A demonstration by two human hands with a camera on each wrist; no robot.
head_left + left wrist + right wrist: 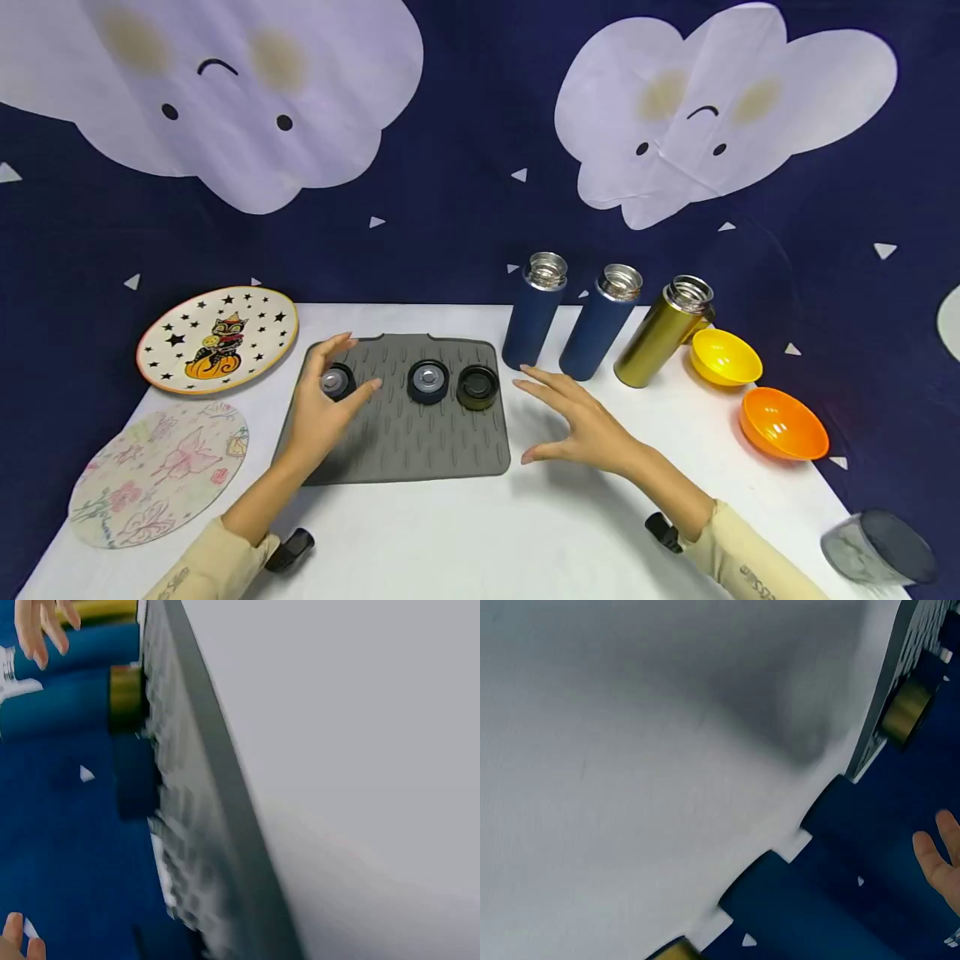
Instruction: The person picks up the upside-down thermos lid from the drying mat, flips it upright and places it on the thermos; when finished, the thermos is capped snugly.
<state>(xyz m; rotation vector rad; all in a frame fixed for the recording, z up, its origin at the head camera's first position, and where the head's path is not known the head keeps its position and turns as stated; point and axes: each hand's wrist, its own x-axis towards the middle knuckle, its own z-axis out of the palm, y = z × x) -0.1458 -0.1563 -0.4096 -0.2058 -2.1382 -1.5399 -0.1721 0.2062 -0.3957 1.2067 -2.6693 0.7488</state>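
My left hand (318,412) hovers over the left part of a grey ribbed mat (405,446), thumb and fingers spread apart. Behind it, partly hidden, lies a dark blue bottle lid (337,382) with a grey centre. A second dark blue lid (428,383) and an olive lid (477,388) also lie on the mat. My right hand (581,421) is held above the white table beside the mat, fingers spread and holding nothing. Nearest to it stand two lidless blue bottles (531,321) (52,705), with an olive-gold bottle (652,346) to their right.
A cat-patterned plate (262,333) and a round butterfly-print placemat (180,475) are on the left. At the right are a yellow bowl (725,357), an orange bowl (783,423) and a dark-topped clear container (870,550). A dark blue cloud-print backdrop (465,167) rises behind the table.
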